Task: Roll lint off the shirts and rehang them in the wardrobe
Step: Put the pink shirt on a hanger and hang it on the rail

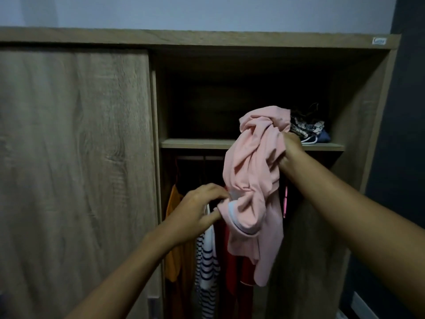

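Two bare forearms enter from the bottom edge, reaching forward and up.

Left hand (202, 210), lower centre of the frame: fingers curled, pinching the white-trimmed cuff or hem at the lower left of the garment.

Right hand (290, 151), centre right: closed in a fist around the bunched upper part of the garment, level with the shelf edge.

Crumpled pale pink cotton shirt (255, 187), centre of the frame: held between both hands in front of the open compartment, not on a hanger, its loose end drooping toward the lower centre.

Hanging clothes, lower centre, behind the shirt: an orange top (175, 238) at the left, a navy-and-white striped top (207, 261) beside it, a red garment (234, 268) partly hidden by the pink shirt.

Pink hanger edge (285, 201), just right of the shirt.

Wooden shelf board (195, 143), centre: carries a dark-and-white patterned pile of fabric (308, 127) at its right end, touching the shirt's top.

Oak-effect wardrobe (230, 41): sliding door (73, 157) covers the left half.
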Motion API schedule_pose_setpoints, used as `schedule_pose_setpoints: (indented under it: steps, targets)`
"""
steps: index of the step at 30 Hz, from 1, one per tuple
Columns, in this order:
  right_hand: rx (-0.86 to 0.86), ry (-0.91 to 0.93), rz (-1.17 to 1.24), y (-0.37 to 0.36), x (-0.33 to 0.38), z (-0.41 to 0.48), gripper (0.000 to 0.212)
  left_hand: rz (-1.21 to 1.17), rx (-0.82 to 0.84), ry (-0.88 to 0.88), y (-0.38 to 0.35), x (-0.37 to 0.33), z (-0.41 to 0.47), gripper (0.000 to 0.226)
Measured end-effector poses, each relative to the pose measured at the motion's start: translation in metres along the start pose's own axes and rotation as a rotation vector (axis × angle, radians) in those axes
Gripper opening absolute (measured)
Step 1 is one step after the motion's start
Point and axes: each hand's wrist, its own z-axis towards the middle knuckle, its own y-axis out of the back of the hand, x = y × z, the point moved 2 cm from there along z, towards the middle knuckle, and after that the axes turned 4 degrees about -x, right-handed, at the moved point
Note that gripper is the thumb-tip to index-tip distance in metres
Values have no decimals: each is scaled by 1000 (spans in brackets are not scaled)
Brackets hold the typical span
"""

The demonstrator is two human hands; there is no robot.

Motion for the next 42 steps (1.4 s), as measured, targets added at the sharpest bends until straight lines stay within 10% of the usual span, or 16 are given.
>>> schedule_pose_setpoints:
  steps: [18, 27, 42]
  targets:
    - [577, -60, -537, 9, -72, -44, 22, -256, -400, 384, 39, -29, 63, 49]
    - [453, 180, -228, 8, -76, -94, 15, -133, -341, 496, 13, -11, 53, 48]
    - [256, 624, -983, -18, -72, -116, 40, 0, -468, 534, 46, 7, 48, 43]
